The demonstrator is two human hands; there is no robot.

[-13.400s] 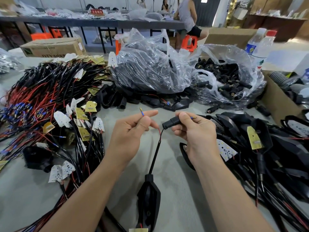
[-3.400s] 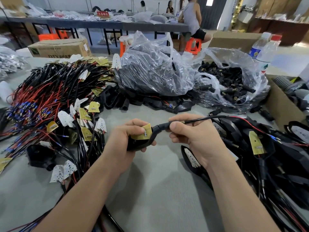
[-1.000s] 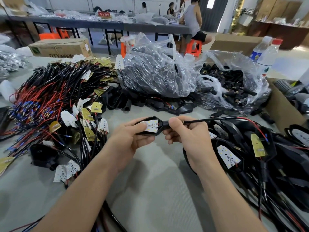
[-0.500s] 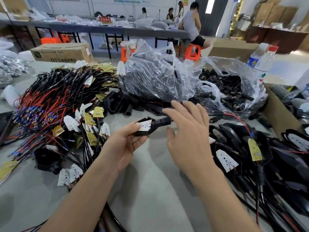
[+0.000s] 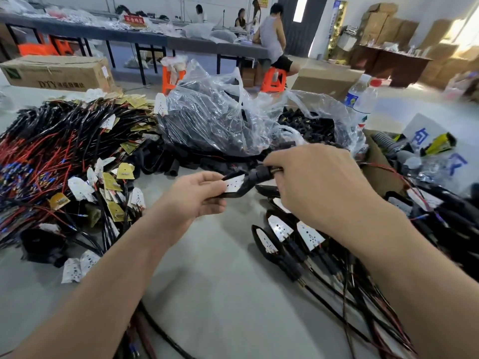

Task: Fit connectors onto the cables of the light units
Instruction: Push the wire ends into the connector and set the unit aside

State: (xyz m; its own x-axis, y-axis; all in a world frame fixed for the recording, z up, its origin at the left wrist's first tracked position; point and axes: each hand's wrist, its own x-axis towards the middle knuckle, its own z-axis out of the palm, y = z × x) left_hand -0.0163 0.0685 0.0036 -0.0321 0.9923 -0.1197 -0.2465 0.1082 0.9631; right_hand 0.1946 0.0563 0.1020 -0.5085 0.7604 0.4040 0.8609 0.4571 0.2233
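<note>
At 9 o'clock from the hands, a pile of wired boards [image 5: 77,151] lies on the counter [image 5: 220,294]. The left hand [image 5: 197,198] pinches a black light unit [image 5: 234,183] above the counter; at its 3 o'clock the right hand [image 5: 318,187] is curled round the connector [image 5: 260,174] at the unit's narrow end.

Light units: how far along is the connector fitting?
Looks partly done. Units in the right pile seem to carry black connectors on their cables. In hand: the left hand holds one light unit while the right hand grips its connector. Left to do: the large left pile of bare red and black wires, with loose connectors in the open bag.
</note>
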